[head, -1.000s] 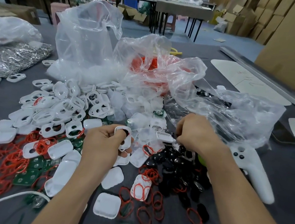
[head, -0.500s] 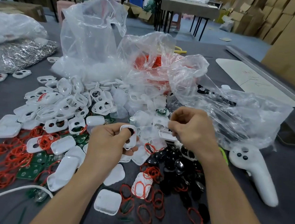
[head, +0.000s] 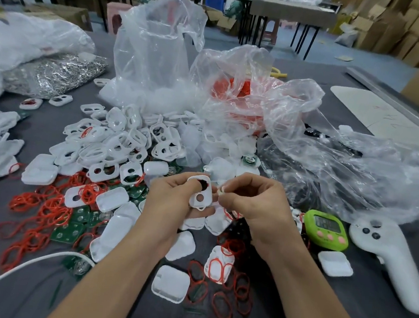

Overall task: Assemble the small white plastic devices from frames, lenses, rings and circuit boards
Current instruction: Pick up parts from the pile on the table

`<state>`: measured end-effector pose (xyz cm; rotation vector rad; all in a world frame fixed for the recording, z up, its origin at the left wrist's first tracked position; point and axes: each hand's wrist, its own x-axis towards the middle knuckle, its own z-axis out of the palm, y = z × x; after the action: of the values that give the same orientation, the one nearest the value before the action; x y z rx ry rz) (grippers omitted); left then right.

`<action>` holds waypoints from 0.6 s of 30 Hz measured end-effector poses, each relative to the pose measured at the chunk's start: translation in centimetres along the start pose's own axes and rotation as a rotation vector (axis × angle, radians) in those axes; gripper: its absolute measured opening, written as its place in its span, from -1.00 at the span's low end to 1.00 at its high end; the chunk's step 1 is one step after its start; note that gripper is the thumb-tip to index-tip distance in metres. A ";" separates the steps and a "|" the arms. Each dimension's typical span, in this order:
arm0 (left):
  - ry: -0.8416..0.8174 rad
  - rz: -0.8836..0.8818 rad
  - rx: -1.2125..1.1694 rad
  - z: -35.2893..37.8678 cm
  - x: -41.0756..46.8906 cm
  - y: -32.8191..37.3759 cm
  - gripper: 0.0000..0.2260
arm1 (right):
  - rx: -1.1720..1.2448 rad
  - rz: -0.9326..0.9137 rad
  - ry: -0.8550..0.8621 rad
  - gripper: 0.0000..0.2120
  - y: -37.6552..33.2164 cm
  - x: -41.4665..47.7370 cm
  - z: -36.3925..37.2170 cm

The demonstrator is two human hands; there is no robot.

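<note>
Head view:
- Left hand [head: 174, 196]: grip clamped on one white frame [head: 200, 193], thumb on its front, fingers behind. The frame is held above the desk [head: 342, 310], centre of view, tilted toward the camera.
- Frame is a rounded rectangle with two round holes. The upper hole looks dark, skin shows through the lower one, and there is a small loop tab at the bottom edge.
- Right hand [head: 257, 203]: fingertips pinched together on a small white piece [head: 222, 191], just beside the frame's right edge. Can't tell what the part is, or whether it touches the frame.
- Left of the hands: heap of loose frames [head: 118, 145], red rings [head: 47, 210] spread over green circuit boards [head: 70, 233], and solid white covers [head: 171, 283] near the forearms.
- Under the right wrist: dark parts [head: 241, 234], mostly hidden.
- Behind: crumpled clear bags [head: 157, 52], one with orange-red contents; they cover the stock at the back.
- Right: green timer [head: 326, 227], with a white controller [head: 391, 263] just beside it.
- Lower left: white cable [head: 16, 266] running across the desk.
</note>
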<state>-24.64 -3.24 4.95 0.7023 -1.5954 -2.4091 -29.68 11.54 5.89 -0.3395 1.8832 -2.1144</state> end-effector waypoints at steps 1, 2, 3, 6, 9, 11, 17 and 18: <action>-0.013 -0.014 -0.005 -0.1 0.0 0.0 -0.87 | 0.003 -0.008 -0.002 -0.69 -0.1 0.0 0.0; -0.026 -0.026 -0.010 -0.1 -0.1 0.0 -0.86 | 0.000 -0.016 -0.006 -0.68 -0.1 0.0 0.1; -0.037 -0.035 -0.011 -0.2 0.0 0.1 -0.86 | -0.007 -0.026 -0.006 -0.69 0.0 0.0 0.2; -0.077 -0.051 0.000 -0.3 0.1 0.0 -0.84 | -0.050 -0.072 0.004 -0.62 0.1 -0.1 0.5; -0.106 -0.057 -0.001 -0.3 0.2 0.0 -0.82 | -0.134 -0.126 0.022 -0.56 0.1 -0.2 0.4; -0.120 -0.059 -0.008 -0.3 0.2 0.0 -0.80 | -0.177 -0.147 0.045 -0.64 0.1 -0.1 0.5; -0.150 -0.076 -0.017 -0.4 0.2 0.0 -0.77 | -0.145 -0.143 0.081 -0.76 -0.2 -0.2 0.5; -0.144 -0.077 -0.026 -0.4 0.2 0.0 -0.76 | -0.151 -0.142 0.087 -0.76 -0.2 -0.2 0.5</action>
<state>-24.59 -3.62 4.78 0.6093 -1.6140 -2.5842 -29.30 11.18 6.15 -0.4316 2.1346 -2.1110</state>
